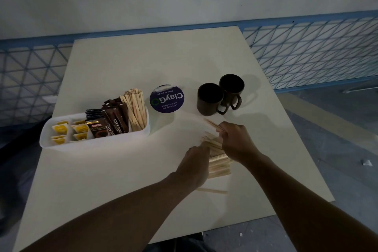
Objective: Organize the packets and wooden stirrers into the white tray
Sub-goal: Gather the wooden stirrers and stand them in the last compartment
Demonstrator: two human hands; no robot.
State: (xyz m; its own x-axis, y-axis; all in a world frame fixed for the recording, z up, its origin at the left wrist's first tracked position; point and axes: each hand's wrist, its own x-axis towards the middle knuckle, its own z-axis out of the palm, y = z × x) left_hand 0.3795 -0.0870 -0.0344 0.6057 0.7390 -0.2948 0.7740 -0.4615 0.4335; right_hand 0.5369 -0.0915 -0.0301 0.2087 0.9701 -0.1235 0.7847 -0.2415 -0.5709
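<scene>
Cream table (pixel 126 170) by a blue mesh rail: loose stirrers being gathered.
Both hands are on the loose stirrers (pixel 218 166) at 5 o'clock; the right hand (pixel 237 141) pinches a few, and the left hand (pixel 194 163) curls against the pile's edge, its grip hidden. White tray (pixel 92 143), at 9 o'clock, already holds packets (pixel 110 121) and stirrers. Next, probably: square the bundle and lift it across.

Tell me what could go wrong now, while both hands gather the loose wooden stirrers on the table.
1. The right hand and left hand press a fanned pile of loose wooden stirrers; some may slip out when lifted.
2. One single wooden stirrer lies apart, nearer the person, and could be forgotten.
3. The stirrer compartment of the white plastic tray already looks full, so more sticks may not fit or may spill.
</scene>
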